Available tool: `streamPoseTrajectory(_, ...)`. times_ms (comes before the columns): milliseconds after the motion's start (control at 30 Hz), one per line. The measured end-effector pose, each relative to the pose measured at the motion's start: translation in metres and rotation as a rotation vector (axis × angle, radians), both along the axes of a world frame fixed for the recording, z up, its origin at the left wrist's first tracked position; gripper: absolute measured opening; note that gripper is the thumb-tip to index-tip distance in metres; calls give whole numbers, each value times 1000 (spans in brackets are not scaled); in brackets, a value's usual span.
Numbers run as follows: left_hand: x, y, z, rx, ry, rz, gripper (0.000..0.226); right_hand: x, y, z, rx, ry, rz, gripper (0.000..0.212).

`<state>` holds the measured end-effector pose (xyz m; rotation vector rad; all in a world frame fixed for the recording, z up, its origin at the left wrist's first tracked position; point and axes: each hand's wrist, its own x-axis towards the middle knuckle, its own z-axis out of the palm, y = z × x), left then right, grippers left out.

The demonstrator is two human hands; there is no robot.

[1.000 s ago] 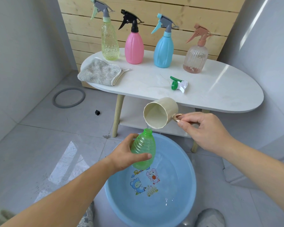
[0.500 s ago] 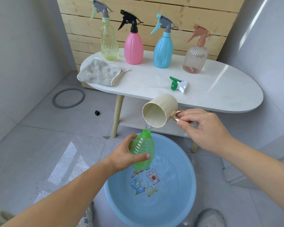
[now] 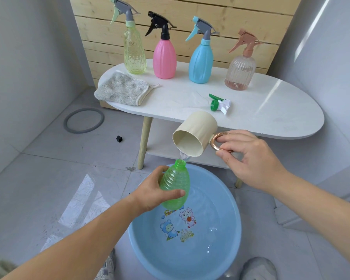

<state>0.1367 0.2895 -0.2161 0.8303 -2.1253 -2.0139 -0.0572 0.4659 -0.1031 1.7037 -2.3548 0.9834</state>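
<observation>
The left hand has its grip wrapped round a green bottle held over the blue basin. The right hand pinches the ring handle of a cream cup, tipped just above the bottle's mouth, with water running from its rim.

White table: yellow bottle, pink bottle, blue bottle, clear bottle, upright in row. Grey cloth at left end.

Left forearm bare, extended forward and to the right. Left hand grips the green bottle: thumb across its front, fingers behind. Right forearm bare, reaching in from the right. Right hand pinches the ring handle, other fingers curled beneath.
</observation>
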Motion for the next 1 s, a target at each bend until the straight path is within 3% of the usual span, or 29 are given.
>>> streamPoseTrajectory(367, 0, 0, -1, -5, 1, 4, 73, -6, -1, -6, -50, 206, 102, 26)
streamPoseTrajectory(633, -1, -1, -5, 23, 18, 4, 74, -4, -2, -6, -49, 449, 226, 14)
streamPoseTrajectory(767, 0, -2, -10, 30, 13, 12, 78, 5, -3, -28, -55, 166, 141, 19)
streamPoseTrajectory(1000, 27, -9, -47, -48, -159, -18, 81, 9, -10, -94, 177, -303, -109, 12)
